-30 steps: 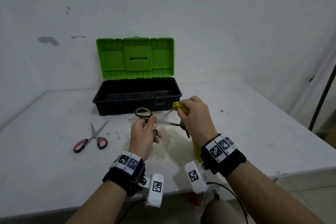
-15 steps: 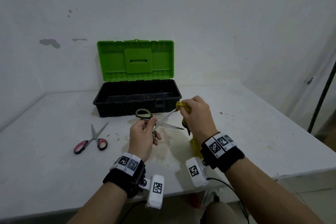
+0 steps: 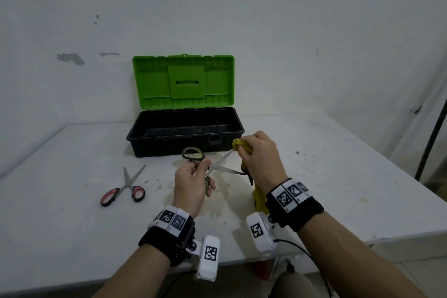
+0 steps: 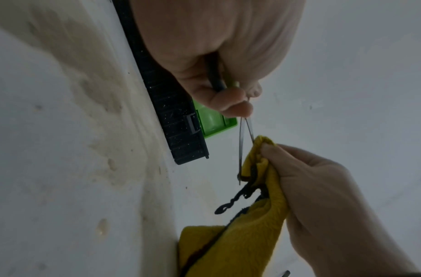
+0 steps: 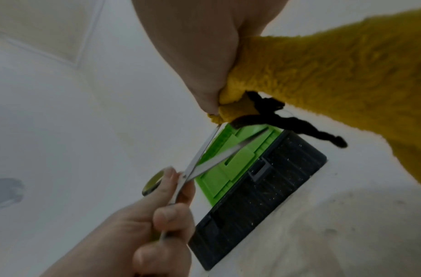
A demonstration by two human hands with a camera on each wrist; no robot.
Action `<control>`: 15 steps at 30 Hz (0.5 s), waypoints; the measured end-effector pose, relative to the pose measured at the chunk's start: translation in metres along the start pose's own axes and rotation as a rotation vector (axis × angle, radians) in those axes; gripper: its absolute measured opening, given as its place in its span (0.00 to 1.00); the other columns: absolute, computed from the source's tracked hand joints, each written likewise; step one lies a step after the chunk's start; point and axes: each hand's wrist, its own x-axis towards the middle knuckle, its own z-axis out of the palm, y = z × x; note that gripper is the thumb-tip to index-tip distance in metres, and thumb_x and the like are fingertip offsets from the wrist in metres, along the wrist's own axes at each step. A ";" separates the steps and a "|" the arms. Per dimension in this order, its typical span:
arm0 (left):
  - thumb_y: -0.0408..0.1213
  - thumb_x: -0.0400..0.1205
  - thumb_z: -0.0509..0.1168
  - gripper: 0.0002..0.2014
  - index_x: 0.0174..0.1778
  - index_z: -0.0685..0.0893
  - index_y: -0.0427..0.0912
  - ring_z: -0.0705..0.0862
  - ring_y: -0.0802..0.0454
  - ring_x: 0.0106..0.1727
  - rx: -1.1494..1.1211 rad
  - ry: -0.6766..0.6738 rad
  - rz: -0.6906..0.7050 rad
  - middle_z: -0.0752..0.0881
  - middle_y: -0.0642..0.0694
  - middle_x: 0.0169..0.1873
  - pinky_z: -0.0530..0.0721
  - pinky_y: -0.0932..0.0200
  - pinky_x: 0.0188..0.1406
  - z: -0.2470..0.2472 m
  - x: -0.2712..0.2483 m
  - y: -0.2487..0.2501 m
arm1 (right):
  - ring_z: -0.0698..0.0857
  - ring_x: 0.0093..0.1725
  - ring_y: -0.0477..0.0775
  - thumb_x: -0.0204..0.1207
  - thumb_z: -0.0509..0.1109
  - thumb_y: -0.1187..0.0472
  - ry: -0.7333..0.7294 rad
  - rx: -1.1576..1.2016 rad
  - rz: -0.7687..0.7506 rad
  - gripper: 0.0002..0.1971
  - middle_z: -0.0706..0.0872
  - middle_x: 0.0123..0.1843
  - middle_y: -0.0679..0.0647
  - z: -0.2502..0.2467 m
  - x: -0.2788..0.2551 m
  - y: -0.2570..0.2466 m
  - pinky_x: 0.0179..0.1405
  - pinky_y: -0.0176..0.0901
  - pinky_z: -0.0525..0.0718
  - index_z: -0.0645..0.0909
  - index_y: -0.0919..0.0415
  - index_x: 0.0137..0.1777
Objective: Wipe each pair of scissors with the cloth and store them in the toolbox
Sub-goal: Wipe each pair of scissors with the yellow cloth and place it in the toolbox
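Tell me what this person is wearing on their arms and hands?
Both hands are bare, with no gloves or sleeves. Each wrist carries a black band topped with white squares printed in black-and-white block patterns. A small white camera box bearing the same kind of pattern hangs below each wrist, and a thin black cable trails from the right one.

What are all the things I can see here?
toolbox: 1, black with green lid open, back of the table by the wall.
green scissors: 1, green-and-black handles, blades open, held above the table.
red scissors: 1, red-and-black handles, lying on the table, left of the hands.
cloth: 1, yellow with black trim, wrapped on one blade tip, hanging down.
table: 1, white, stained.
pole: 1, dark, far right.
left hand: holds the green scissors by the handles.
right hand: pinches the cloth onto the blade.
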 end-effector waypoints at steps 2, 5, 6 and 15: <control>0.39 0.87 0.66 0.12 0.46 0.83 0.31 0.80 0.51 0.21 0.007 0.009 0.002 0.83 0.36 0.27 0.76 0.58 0.17 0.000 0.002 -0.001 | 0.82 0.44 0.51 0.79 0.72 0.59 0.031 0.014 -0.018 0.08 0.81 0.48 0.52 -0.003 -0.002 -0.002 0.47 0.47 0.85 0.89 0.59 0.55; 0.39 0.87 0.66 0.13 0.44 0.82 0.31 0.81 0.51 0.22 -0.016 0.006 0.005 0.83 0.40 0.27 0.75 0.58 0.17 0.004 0.004 -0.001 | 0.82 0.42 0.50 0.77 0.73 0.60 -0.019 0.038 -0.143 0.07 0.81 0.47 0.51 0.003 -0.020 -0.019 0.43 0.43 0.83 0.88 0.59 0.53; 0.38 0.87 0.66 0.13 0.44 0.82 0.30 0.81 0.50 0.23 -0.031 -0.004 0.007 0.84 0.42 0.28 0.75 0.58 0.16 0.006 0.004 0.000 | 0.82 0.41 0.51 0.77 0.73 0.61 -0.055 0.039 -0.168 0.07 0.81 0.47 0.52 0.007 -0.026 -0.023 0.42 0.44 0.83 0.88 0.59 0.53; 0.40 0.87 0.66 0.12 0.43 0.83 0.34 0.77 0.45 0.21 -0.003 -0.020 -0.015 0.81 0.42 0.19 0.74 0.56 0.19 0.007 0.004 -0.006 | 0.81 0.43 0.51 0.79 0.72 0.58 -0.002 0.006 0.011 0.08 0.81 0.47 0.52 0.003 -0.002 0.006 0.46 0.48 0.85 0.89 0.59 0.54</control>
